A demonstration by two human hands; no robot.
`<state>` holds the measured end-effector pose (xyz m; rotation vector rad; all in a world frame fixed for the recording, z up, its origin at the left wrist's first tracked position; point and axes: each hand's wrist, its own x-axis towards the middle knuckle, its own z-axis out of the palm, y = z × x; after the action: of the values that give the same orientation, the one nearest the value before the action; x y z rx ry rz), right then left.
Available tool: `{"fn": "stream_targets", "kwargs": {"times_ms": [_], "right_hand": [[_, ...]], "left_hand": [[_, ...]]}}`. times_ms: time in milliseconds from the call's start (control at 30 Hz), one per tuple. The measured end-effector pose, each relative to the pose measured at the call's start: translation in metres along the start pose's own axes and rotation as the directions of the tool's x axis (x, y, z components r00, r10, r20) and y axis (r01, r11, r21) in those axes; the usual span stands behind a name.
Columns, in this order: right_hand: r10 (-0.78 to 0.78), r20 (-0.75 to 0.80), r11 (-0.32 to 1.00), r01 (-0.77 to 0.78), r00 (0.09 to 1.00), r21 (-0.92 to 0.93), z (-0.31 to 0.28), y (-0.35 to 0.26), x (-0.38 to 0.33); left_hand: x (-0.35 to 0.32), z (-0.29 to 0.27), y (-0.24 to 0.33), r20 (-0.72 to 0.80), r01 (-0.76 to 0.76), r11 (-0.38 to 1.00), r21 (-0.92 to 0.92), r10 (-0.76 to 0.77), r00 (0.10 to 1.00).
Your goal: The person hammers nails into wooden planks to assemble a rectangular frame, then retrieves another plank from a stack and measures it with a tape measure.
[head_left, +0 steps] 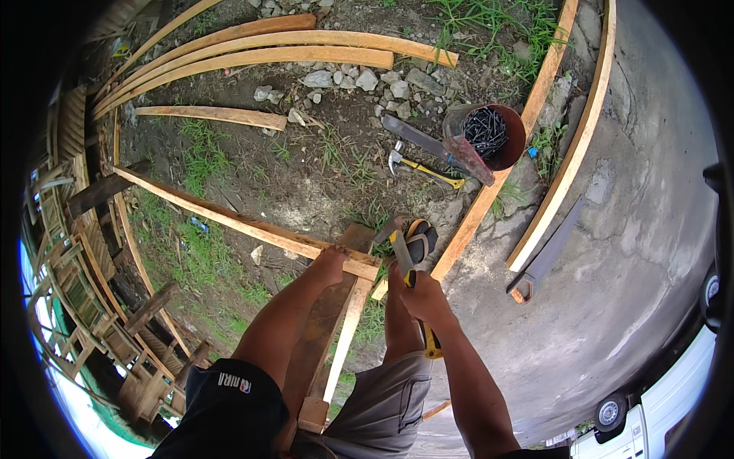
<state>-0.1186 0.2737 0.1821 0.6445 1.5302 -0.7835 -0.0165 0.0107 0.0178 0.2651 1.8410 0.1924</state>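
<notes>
Left hand (330,264) curled over the long wooden beam (229,219) near its close end, beam running off to the upper left. Right hand (428,300) wrapped round the hammer (402,251) handle, right of that end; hammer head shows beyond the fist, over a sandal (420,241) in view.

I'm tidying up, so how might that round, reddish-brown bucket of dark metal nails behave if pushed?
The round, reddish-brown bucket probably feels heavy for its size, given the many dark metal nails inside. Its open top suggests they could spill if it tipped.
</notes>
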Motion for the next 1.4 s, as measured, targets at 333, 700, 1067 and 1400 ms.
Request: {"fn": "stream_targets", "kwargs": {"times_ms": [333,700,1067,1400], "right_hand": [[-0.215,-0.714,0.898,0.423,0.666,0.123,0.016,0.010,0.011],[-0.349,-0.792,0.504,0.813,0.501,0.292,-0.114,-0.076,-0.009],[-0.462,-0.331,0.844,0.522,0.823,0.120,-0.021,0.041,0.057],[-0.160,-0.017,0.979,0.161,0.987,0.123,0.038,0.080,0.010]], "left_hand": [[0.014,0.005,-0.015,0.065,0.009,0.998,-0.069,-0.004,0.998],[0.002,-0.020,0.002,0.106,0.074,0.991,-0.112,-0.062,0.992],[0.006,-0.014,-0.004,0.133,0.068,0.992,-0.103,-0.053,0.990],[-0.042,-0.024,0.039,-0.116,0.012,0.999,-0.041,-0.017,0.993]]}}
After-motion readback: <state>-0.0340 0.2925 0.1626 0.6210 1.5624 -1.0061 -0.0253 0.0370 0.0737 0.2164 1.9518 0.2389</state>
